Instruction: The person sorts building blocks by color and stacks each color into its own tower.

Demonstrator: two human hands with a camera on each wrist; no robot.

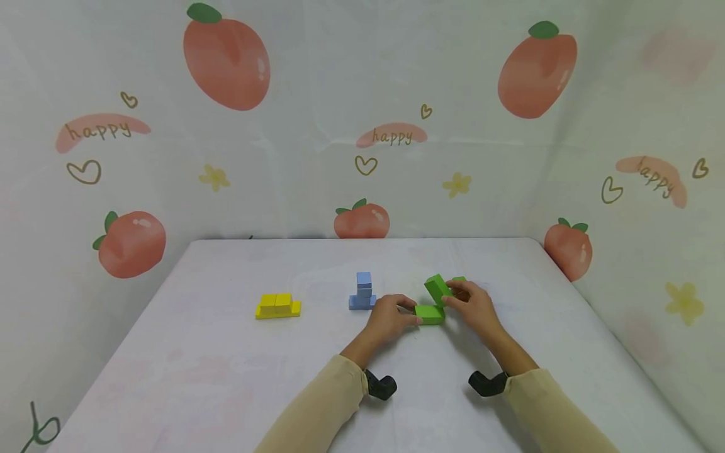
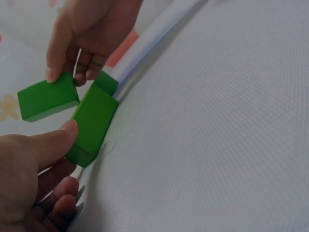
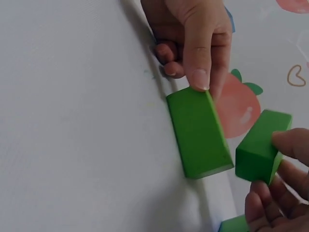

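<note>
A long green block [image 1: 429, 315] lies on the white table, and my left hand [image 1: 389, 316] pinches it at its left end between thumb and fingers. My right hand [image 1: 474, 307] holds a second green block [image 1: 437, 289] tilted, just above and behind the right end of the lying one. From the right wrist view, a narrow gap shows between the held block [image 3: 263, 145] and the lying block [image 3: 200, 135]. Behind my right fingers a third green block [image 1: 459, 278] is mostly hidden; its end [image 3: 234, 224] shows at the bottom of the right wrist view.
Blue blocks [image 1: 364, 291] stand stacked on a flat blue base, just left of my left hand. Farther left, two yellow blocks [image 1: 276, 303] sit side by side on a flat yellow piece. A fruit-printed cloth [image 1: 306, 182] hangs behind the table [image 1: 226, 377].
</note>
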